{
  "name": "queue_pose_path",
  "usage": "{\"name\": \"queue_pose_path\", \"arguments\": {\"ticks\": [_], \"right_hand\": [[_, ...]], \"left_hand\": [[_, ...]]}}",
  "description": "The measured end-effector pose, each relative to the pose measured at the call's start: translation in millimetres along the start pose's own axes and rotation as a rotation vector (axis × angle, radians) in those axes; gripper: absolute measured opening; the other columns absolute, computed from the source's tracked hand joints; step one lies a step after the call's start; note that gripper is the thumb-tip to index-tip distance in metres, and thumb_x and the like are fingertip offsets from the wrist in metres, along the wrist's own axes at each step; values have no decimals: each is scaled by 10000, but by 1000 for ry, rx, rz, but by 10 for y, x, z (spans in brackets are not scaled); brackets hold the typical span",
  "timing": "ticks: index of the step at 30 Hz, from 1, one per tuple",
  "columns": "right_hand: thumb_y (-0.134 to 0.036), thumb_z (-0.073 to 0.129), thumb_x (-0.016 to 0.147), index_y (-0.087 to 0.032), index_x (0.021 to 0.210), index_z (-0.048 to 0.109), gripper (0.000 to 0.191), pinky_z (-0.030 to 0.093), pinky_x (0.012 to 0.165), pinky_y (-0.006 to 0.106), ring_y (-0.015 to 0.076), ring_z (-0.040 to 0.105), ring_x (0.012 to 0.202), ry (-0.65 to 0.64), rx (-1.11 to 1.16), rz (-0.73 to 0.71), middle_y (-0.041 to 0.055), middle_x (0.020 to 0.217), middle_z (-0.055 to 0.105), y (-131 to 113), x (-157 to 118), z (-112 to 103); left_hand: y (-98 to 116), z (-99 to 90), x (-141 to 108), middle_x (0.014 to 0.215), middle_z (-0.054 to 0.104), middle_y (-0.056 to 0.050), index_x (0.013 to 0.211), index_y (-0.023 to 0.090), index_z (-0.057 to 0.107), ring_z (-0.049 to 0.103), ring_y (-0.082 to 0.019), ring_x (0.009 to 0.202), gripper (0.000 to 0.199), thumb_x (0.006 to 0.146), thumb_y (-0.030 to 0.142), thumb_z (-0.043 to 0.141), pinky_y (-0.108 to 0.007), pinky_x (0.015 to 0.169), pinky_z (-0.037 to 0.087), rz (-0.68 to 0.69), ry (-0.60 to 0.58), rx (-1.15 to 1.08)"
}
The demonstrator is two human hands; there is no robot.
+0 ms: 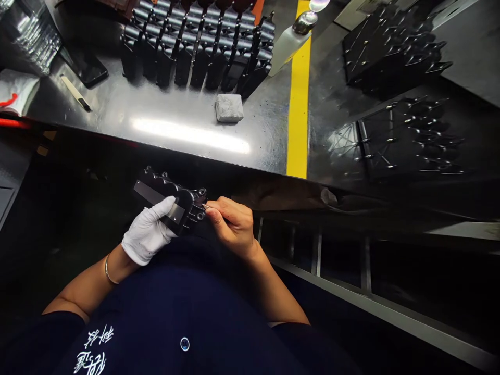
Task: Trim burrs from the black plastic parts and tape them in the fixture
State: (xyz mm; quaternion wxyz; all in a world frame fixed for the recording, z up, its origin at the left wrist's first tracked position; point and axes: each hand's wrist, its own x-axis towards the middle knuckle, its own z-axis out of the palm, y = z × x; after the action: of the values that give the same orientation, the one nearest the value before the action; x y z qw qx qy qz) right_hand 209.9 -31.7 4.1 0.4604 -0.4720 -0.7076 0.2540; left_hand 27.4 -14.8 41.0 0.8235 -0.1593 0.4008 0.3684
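Where the black part sits: the black part (183, 202) is in the air between the person's torso and the near edge of the table (261, 138), lying aslant, its end with the small rings turned to the person's right.
White-gloved left hand: the left hand (145, 234) grips the part firmly, thumb across the top and fingers beneath, probably to steady it and leave the ringed end uncovered.
Bare right hand: thumb and forefinger of the right hand (234, 224) are pinched on a slim, light piece (205, 207) at that end; bare fingertips likely suit so fine a hold. It is too small here to say for certain what the piece is, or whether it touches the part.
Standing row: similar black parts (195, 41) stand close together along the far side, perhaps to save room.
Wrapped block: a pale block (229, 108) lies just in front of the row.
Yellow stripe: a yellow band (299, 104) crosses the shiny metal top, a bottle (287, 47) by it; darker stacked parts (390, 57) lie beyond, to the right.
Table's left end: a phone (94, 70) and a slim cutter-like tool (75, 92) lie near each other.
Room: dim below the table, with a metal frame (351, 286) at lower right.
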Motion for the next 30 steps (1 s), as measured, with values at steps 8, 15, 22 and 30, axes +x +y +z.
{"name": "queue_pose_path", "arguments": {"ticks": [8,15,22,30], "right_hand": [[-273,524,903,-188,849,728,228,384,465,260,115,488,494,61,7,-80,20,579,606,13,-15,-20],[-281,533,897,-201,831,735,228,398,467,260,114,496,482,57,10,-36,18,580,623,0,-16,-38],[-324,505,909,-205,829,738,273,415,487,276,125,507,497,57,-40,-6,28,594,638,61,-42,-3],[-317,528,902,-197,825,730,248,428,509,288,132,529,529,206,-31,42,38,653,672,209,-53,112]], "left_hand": [[-22,25,-20,796,732,-44,1177,103,610,708,-94,668,342,969,115,339,-143,663,572,-34,-1,-34],[-33,22,-17,743,726,-37,1006,93,657,710,-100,645,307,953,85,355,-145,637,578,7,-17,8],[-75,14,-15,746,730,-36,926,94,684,710,-113,650,245,909,58,442,-168,638,594,107,-64,127],[-120,4,-56,694,715,-31,771,99,701,684,-110,588,194,849,45,533,-177,594,587,147,-83,229]]}}
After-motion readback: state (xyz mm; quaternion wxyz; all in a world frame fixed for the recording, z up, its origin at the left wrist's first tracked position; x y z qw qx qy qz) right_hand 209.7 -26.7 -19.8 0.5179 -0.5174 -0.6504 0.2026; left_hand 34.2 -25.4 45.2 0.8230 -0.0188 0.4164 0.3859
